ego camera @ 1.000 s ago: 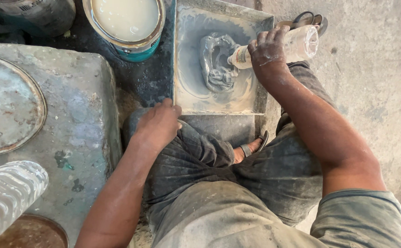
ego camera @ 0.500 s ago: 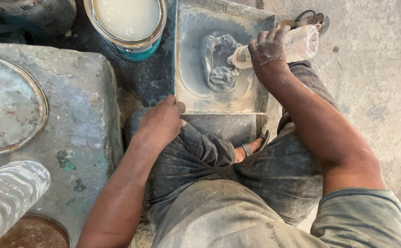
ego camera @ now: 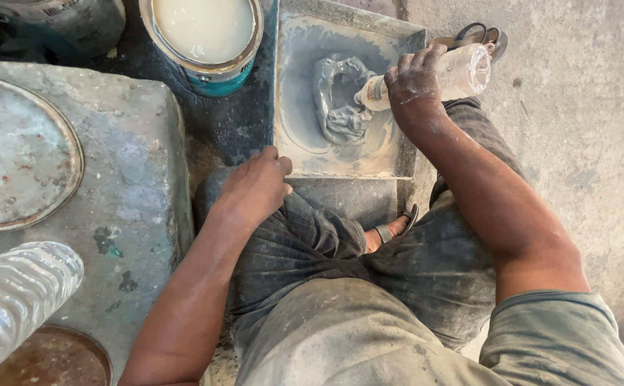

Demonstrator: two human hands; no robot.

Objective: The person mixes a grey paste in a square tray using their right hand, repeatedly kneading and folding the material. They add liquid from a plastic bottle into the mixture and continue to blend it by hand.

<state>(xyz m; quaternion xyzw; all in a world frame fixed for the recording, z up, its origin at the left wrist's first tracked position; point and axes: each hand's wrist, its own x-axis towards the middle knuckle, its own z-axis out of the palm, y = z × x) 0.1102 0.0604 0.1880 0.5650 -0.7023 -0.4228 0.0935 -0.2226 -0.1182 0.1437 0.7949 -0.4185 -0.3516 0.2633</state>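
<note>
Two hands in view, one at work. Right hand (ego camera: pixel 415 86) is wrapped round a clear plastic bottle (ego camera: pixel 440 75), fingers (ego camera: pixel 406 71) curled over its middle and dusted pale grey. Bottle lies nearly level, tipped slightly mouth-down; long axis runs right to left, base toward the sandal (ego camera: pixel 477 36), mouth (ego camera: pixel 362 98) low over the tray (ego camera: pixel 305 136). Mouth points at — and sits just beside, possibly touching — the right edge of the paste (ego camera: pixel 337 100). Whether anything is flowing from it cannot be told.

Paste: a grey, wet-looking ring-shaped lump, ridged and folded, glossy in places, lying in the upper middle of the tray. Tray is flat, rectangular, low-walled, smeared with a thin pale film in sweeping arcs (looks like metal or stone under the coating; not certain).

Left hand (ego camera: pixel 255 187) rests on the left knee (ego camera: pixel 215 187), fingers loosely together, bent down over the cloth, holding nothing. It lies well apart from the paste — the right hand is clearly the nearer.

Surroundings:
- open can (ego camera: pixel 205 39) of cream-coloured liquid, teal wall, left of the tray, nearly touching it;
- grey block (ego camera: pixel 126 179), mottled and chipped, on the person's left, carrying a round rusty lid (ego camera: pixel 15 154);
- second ribbed clear bottle (ego camera: pixel 12 300), bottom left, close to the camera and blurred;
- concrete floor (ego camera: pixel 583 107), dusty, stained;
- trousers (ego camera: pixel 312 257) dark, dust-caked.
</note>
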